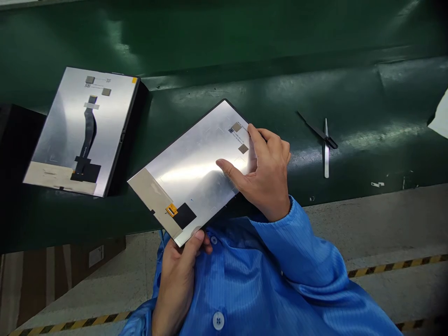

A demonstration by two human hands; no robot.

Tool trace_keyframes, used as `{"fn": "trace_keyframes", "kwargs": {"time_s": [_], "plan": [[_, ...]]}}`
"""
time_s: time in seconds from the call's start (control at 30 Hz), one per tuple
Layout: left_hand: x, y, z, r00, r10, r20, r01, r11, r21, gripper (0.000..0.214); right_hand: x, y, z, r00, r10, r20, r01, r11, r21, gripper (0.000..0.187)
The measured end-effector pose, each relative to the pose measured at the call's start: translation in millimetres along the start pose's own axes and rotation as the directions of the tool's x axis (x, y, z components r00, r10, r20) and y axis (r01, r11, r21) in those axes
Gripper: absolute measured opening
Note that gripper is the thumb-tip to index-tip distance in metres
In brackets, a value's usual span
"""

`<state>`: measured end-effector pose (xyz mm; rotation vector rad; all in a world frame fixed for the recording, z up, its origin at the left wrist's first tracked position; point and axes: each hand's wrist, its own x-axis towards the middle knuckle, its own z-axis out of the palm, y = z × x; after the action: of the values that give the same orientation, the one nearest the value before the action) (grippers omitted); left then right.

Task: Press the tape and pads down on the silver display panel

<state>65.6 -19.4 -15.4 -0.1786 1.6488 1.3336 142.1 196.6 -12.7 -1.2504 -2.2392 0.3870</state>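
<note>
A tablet display panel (189,158), its silvery back facing up, is held tilted between my two hands over the front part of the bench. My left hand (182,270) grips its lower corner, thumb on top and fingers beneath. At the far right end, my right hand (268,168) closes over the edge with the thumb spread across the silver back. A small orange connector (171,210) and a black square patch (185,215) sit near the panel's lower left end. The fingers under the panel are partly hidden.
At left lies a stack of panels (70,140), the top one bearing a black flex cable (90,130). Metal tweezers (326,158) and a thin black tool (315,127) cross on the green mat (224,56). Small white scraps (377,184) lie by the front edge; a cardboard box (70,266) stands below.
</note>
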Motion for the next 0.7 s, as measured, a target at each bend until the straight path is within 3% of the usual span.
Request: {"fn": "trace_keyframes", "kwargs": {"time_s": [0.17, 0.37, 0.53, 0.7], "plan": [[0, 3, 1.8, 1.0, -0.01, 0.007, 0.01, 1.0, -0.014, 0.037, 1, 0, -1, 1.0, -0.009, -0.005, 0.009, 1.0, -0.016, 0.089], [4, -3, -18.6, 0.99, -0.067, 0.121, 0.049, 0.989, 0.141, 0.035, 0, 0, 0, 1.0, -0.007, -0.013, 0.006, 1.0, -0.012, 0.088], [0, -5, -30.8, 0.996, -0.072, 0.05, 0.065, 0.99, 0.126, 0.052, 0, 0, 0, 1.0, -0.004, -0.007, 0.004, 1.0, -0.013, 0.089], [-5, 4, -26.9, 0.999, -0.031, -0.025, 0.032, 0.998, 0.048, 0.055, 0, 0, -1, 1.0, 0.001, 0.008, -0.001, 1.0, -0.025, 0.089]]}}
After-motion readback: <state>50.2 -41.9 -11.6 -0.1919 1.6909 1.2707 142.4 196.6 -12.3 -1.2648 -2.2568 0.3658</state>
